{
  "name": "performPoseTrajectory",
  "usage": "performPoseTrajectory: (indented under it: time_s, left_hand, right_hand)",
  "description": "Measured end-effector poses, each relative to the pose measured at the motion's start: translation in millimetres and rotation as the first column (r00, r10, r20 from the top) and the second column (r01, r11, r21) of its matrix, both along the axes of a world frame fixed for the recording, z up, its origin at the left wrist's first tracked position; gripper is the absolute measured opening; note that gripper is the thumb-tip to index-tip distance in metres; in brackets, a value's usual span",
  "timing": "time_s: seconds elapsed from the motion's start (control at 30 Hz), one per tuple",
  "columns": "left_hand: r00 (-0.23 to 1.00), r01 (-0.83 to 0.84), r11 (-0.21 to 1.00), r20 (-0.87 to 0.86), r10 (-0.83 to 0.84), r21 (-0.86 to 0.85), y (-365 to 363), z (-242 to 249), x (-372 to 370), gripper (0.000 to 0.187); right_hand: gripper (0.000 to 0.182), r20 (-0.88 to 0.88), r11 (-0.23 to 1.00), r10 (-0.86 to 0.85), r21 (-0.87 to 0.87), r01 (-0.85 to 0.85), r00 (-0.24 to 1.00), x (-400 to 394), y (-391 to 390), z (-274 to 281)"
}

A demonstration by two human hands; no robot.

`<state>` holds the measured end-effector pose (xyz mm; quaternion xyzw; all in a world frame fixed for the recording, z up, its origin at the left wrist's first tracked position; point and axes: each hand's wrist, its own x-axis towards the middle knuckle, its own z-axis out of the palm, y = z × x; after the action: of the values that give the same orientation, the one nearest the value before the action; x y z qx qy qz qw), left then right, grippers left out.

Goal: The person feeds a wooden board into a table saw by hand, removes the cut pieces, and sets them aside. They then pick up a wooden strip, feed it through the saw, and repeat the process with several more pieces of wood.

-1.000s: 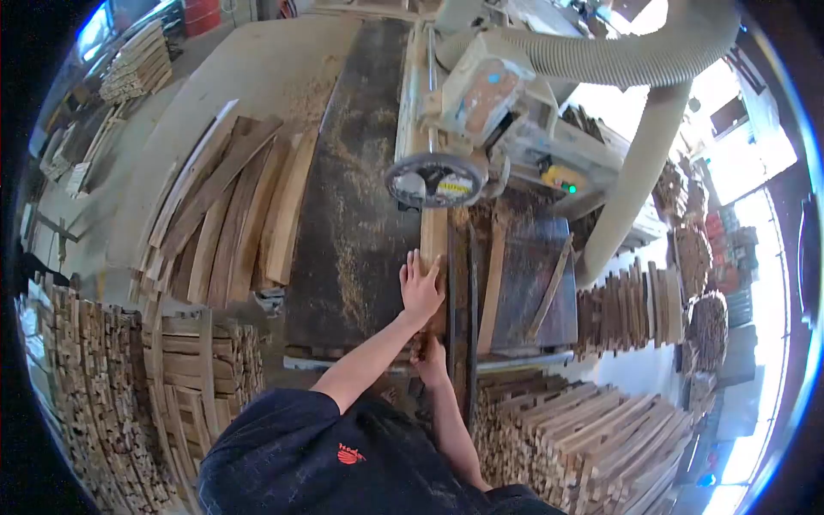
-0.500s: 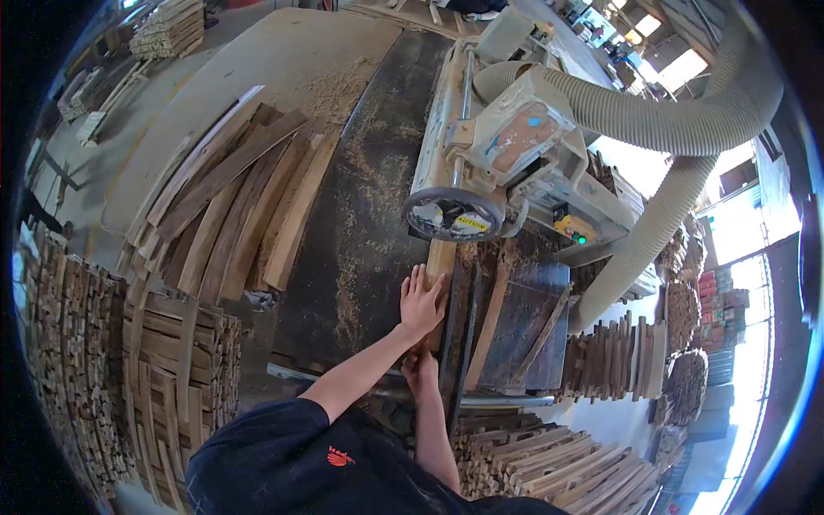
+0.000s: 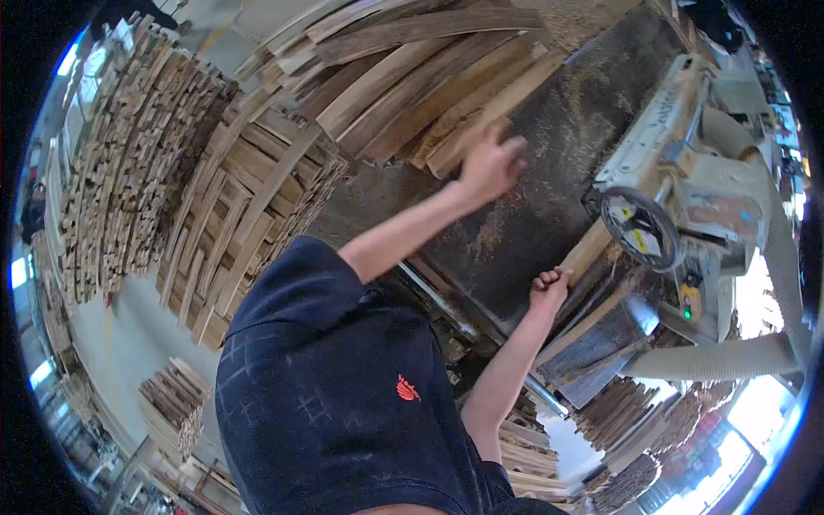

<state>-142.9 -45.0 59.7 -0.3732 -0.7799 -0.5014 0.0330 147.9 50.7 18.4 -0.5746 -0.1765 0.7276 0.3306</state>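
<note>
My left hand (image 3: 493, 165) is over the dark, sawdust-strewn machine table (image 3: 536, 215), beside the near ends of the stacked boards (image 3: 446, 94). Its fingers are loosely bent and apart, a little blurred, with nothing visible in them. Lower right, my right hand (image 3: 549, 287) is closed round the near end of a light wooden board (image 3: 587, 256). That board points toward the machine (image 3: 657, 163), beneath the handwheel (image 3: 639, 230); its far end is hidden there.
Large stacks of wood strips (image 3: 137, 163) stand at the left, with a slatted pile (image 3: 249, 206) beside them. A ribbed hose (image 3: 721, 359) runs low at the right, near a control box with a green light (image 3: 690, 300). A metal rail (image 3: 433, 296) edges the table.
The view has turned left, shifting the machine right. My left hand has come off the board and moved left toward the stacked boards. My right hand remains at the board's near end.
</note>
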Motion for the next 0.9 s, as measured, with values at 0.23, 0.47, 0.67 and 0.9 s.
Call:
performPoseTrajectory:
  time_s: [0.23,0.47,0.67,0.9]
  left_hand:
    - [0.973,0.076,0.965,-0.191,-0.126,-0.252,-58.0,-9.8,-55.6,0.065]
    - [0.918,0.172,0.964,0.387,-0.083,-0.201,-60.0,29.2,-62.5,0.071]
    - [-0.476,-0.105,0.73,0.61,-0.633,0.676,-138.4,42.8,-29.6,0.068]
    - [-0.599,-0.231,0.648,0.419,-0.682,0.726,-187.7,4.8,76.3,0.071]
  right_hand:
    - [0.044,-0.015,0.998,0.053,0.039,-0.052,0.998,-22.6,72.4,-16.8]
    - [0.041,0.091,0.974,0.064,0.211,-0.082,0.994,-31.9,59.8,-5.4]
    - [0.028,0.114,0.872,0.076,0.475,-0.122,0.991,-1.5,-100.8,2.5]
    - [0.037,0.41,0.825,0.344,0.298,-0.48,0.845,61.9,-228.9,-2.6]
